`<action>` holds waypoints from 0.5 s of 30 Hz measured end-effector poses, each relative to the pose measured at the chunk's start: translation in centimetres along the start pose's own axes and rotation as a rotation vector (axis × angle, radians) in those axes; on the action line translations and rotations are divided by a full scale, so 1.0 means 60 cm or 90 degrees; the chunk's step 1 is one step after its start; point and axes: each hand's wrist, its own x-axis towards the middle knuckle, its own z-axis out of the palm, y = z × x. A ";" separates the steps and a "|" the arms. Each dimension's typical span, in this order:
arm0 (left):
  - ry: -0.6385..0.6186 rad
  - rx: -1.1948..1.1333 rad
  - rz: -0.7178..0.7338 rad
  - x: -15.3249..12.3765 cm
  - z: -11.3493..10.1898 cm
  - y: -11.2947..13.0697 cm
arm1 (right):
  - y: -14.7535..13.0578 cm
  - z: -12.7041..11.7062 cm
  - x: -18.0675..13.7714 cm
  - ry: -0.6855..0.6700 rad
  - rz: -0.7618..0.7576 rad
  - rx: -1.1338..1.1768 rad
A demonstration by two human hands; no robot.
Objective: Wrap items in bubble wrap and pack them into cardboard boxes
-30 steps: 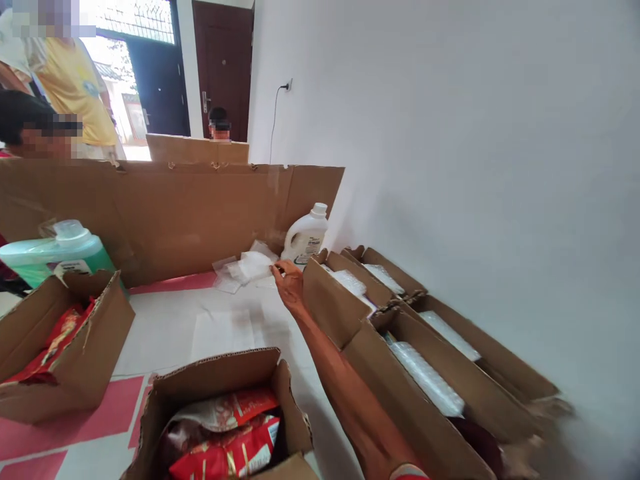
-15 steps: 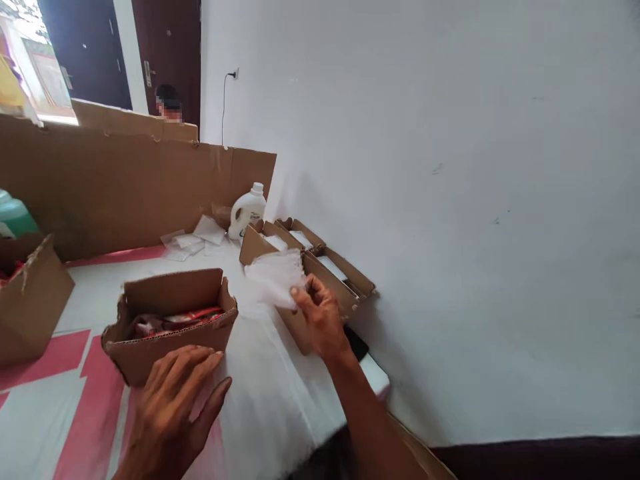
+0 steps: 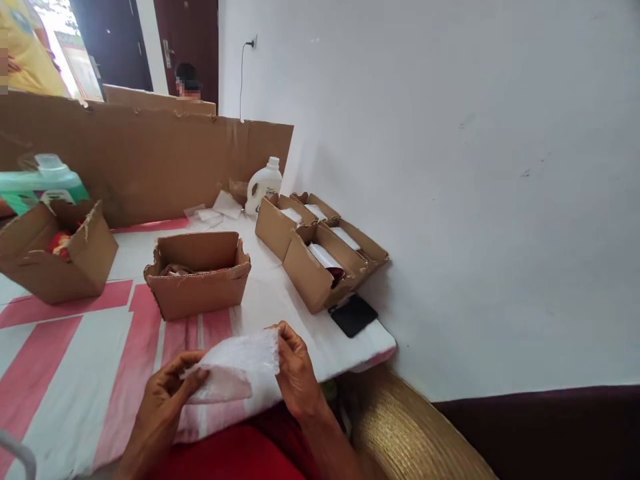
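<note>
A translucent white bubble-wrap pouch [image 3: 240, 363] is stretched between my two hands above the table's front edge. My left hand [image 3: 173, 390] pinches its left end, thumb on top. At the opposite end, the fingers of my right hand [image 3: 295, 367] are closed on the pouch's edge. Just beyond my hands stands an open cardboard box [image 3: 200, 297] with some reddish-brown packets low inside. To the right, several cardboard compartments [image 3: 310, 280] hold white wrapped pieces.
A black flat object [image 3: 354, 315] lies by the table's right edge. Farther back are a white jug [image 3: 265, 187], loose clear pouches [image 3: 220, 207] and a cardboard partition [image 3: 165, 160]. On the left are another box [image 3: 75, 273] and a green-liquid bottle [image 3: 50, 183]. People are beyond the partition.
My right hand has brought the pouch from over the right-hand boxes back toward me. My left hand has left the middle box's side and taken hold of the pouch. The view has shifted.
</note>
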 end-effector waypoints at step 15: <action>0.069 0.239 0.152 0.000 -0.111 -0.030 | 0.021 -0.063 0.023 0.107 0.079 -0.084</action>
